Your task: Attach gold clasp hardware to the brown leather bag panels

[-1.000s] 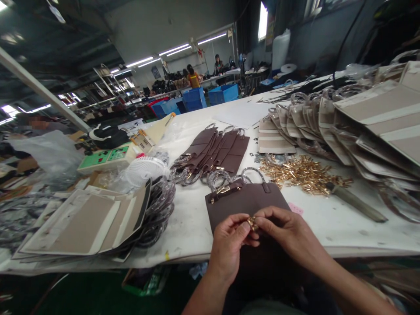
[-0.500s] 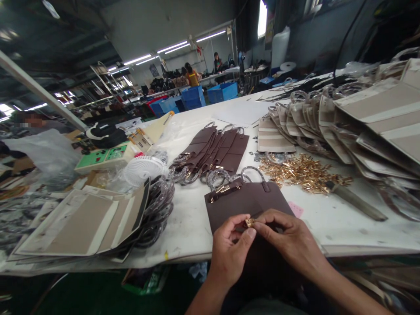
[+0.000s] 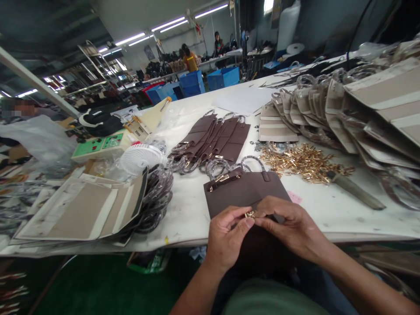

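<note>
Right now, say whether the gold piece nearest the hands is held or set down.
Held: the left hand and right hand meet with the gold piece pinched between them.

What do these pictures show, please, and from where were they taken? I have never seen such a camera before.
There is no robot here: you see a person's bare left hand and right hand. One camera, worn on the person's head, looks forward and down. Together the hands hold a small, gold-coloured metal piece; its exact shape is too small to tell. Just beyond it, a flat, dark brown bag panel lies on a white table. Farther off are an overlapping row of similar brown panels and a loose pile of shiny, gold-coloured metal parts. On the left lies a stack of flat, beige panels.
</note>
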### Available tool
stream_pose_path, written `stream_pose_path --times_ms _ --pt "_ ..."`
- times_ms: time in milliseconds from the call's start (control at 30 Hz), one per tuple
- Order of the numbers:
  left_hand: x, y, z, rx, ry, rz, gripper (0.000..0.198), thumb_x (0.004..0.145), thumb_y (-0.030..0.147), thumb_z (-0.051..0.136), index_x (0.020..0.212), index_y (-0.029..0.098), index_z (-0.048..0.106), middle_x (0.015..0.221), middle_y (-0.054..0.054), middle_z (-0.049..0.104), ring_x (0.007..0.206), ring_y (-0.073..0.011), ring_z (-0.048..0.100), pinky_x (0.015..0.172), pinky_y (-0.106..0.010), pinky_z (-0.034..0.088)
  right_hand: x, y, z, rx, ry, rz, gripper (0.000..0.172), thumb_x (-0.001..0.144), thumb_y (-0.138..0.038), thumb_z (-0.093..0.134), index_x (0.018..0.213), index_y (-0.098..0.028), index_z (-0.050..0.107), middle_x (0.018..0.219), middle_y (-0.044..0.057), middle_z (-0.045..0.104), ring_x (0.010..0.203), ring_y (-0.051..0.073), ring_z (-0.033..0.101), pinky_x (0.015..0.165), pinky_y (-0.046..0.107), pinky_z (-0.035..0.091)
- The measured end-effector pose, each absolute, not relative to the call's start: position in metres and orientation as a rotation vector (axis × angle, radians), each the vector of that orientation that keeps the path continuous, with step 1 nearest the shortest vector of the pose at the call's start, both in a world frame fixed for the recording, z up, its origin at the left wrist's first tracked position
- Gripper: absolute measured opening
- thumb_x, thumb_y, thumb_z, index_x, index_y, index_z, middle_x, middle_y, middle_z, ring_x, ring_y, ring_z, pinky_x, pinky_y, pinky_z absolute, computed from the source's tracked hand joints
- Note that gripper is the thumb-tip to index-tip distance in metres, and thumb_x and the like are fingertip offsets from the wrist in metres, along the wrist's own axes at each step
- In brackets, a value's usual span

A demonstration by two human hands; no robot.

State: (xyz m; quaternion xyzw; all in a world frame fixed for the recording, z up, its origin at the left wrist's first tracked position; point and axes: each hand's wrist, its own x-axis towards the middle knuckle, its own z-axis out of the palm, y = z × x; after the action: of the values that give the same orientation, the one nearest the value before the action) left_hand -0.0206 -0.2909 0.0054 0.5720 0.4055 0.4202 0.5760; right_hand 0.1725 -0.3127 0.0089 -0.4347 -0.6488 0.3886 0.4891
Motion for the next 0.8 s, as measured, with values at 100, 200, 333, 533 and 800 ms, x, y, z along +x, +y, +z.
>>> stream_pose_path --times_ms 100,200,333,533,800 --pt "-0.021 -0.293 0.004 1.345 0.963 0.986 0.026 0.089 0.037 0.077 0.109 0.02 0.082 0.1 -0.009 0.075 0.092 -0.0206 0.072 0.087 -0.028 0.059 0.174 -0.314 0.008 -0.999 -1.602 0.936 0.013 0.099 -0.029 0.066 0.091 -0.026 0.075 0.089 0.005 0.073 0.086 0.021 0.068 0.08 0.034 0.055" --pt "-0.019 -0.295 0.005 1.345 0.932 1.022 0.022 0.09 0.034 0.076 0.108 0.021 0.082 0.1 -0.007 0.073 0.093 -0.0192 0.071 0.086 -0.027 0.058 0.176 -0.314 0.013 -1.025 -1.572 0.987 0.013 0.097 -0.034 0.07 0.089 -0.025 0.076 0.089 0.006 0.074 0.087 0.021 0.069 0.082 0.034 0.055" --pt "-0.016 -0.296 0.006 1.315 0.843 1.11 0.019 0.09 0.028 0.076 0.108 0.023 0.081 0.108 -0.006 0.067 0.097 -0.0169 0.069 0.088 -0.025 0.057 0.18 -0.313 0.022 -1.161 -1.428 1.119 0.024 0.092 -0.047 0.074 0.094 -0.023 0.078 0.089 0.005 0.076 0.086 0.022 0.07 0.081 0.032 0.056" --pt "-0.022 -0.297 0.006 1.463 0.941 1.044 0.023 0.093 0.03 0.073 0.114 0.025 0.079 0.106 -0.007 0.07 0.097 -0.0198 0.068 0.09 -0.03 0.056 0.18 -0.311 0.021 -1.195 -1.562 1.06 0.027 0.097 -0.048 0.066 0.095 -0.025 0.08 0.095 0.006 0.078 0.089 0.022 0.072 0.083 0.032 0.057" --pt "-0.022 -0.301 0.012 1.59 0.997 1.08 0.017 0.094 0.028 0.072 0.108 0.024 0.08 0.101 -0.007 0.075 0.094 -0.02 0.069 0.09 -0.031 0.056 0.167 -0.318 0.019 -1.106 -1.711 0.663 0.014 0.101 -0.025 0.058 0.094 -0.026 0.071 0.087 0.005 0.074 0.079 0.02 0.068 0.074 0.031 0.054"
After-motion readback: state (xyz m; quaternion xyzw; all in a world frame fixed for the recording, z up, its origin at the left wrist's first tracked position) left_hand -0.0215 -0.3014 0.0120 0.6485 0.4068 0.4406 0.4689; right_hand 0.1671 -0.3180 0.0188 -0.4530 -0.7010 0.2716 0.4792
